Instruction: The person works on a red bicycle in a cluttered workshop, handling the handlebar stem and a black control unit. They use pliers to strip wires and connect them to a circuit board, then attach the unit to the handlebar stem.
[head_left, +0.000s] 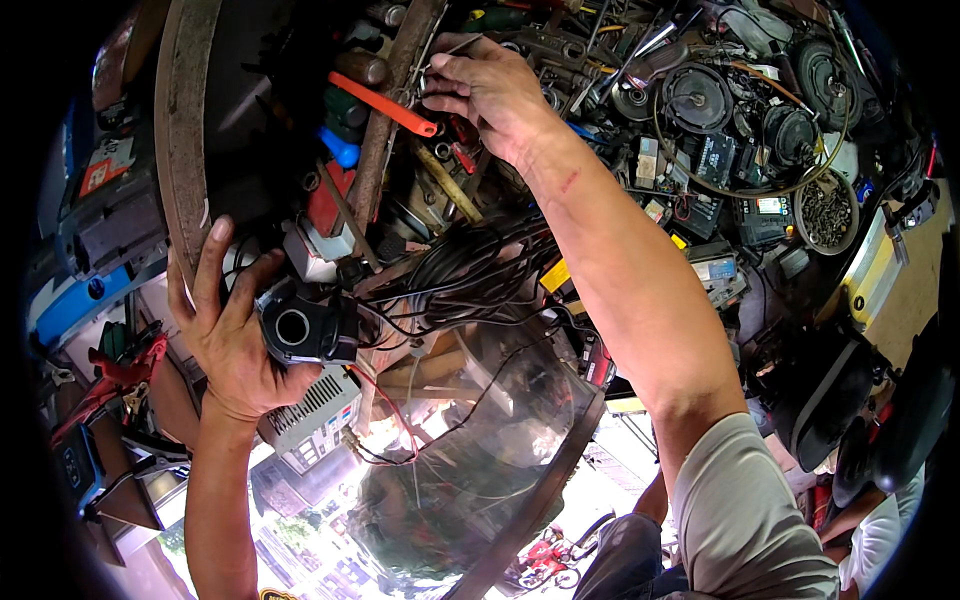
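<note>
On the left, my left hand (pixel 225 350) is around a black part with a round hole (pixel 308 328), its thumb below and fingers above. The part resembles a handlebar switch housing; dark wires run near its right side. At the top middle, my right hand (pixel 490 95) reaches among hand tools with its fingers bent together. A thin metal piece (pixel 458 45) shows at its fingertips, too small to name. Just left of that hand lies an orange-red flat handle (pixel 385 103). Below it is a yellowish rod-shaped handle (pixel 447 182).
A coil of black cable (pixel 475 270) hangs in the middle above a clear plastic bag (pixel 460 480). Beneath my left hand is a metal box with vents (pixel 315 415). Wheel-like parts (pixel 697 97) and a bowl of screws (pixel 826 210) crowd the right. A person's sleeve (pixel 880 535) shows lower right.
</note>
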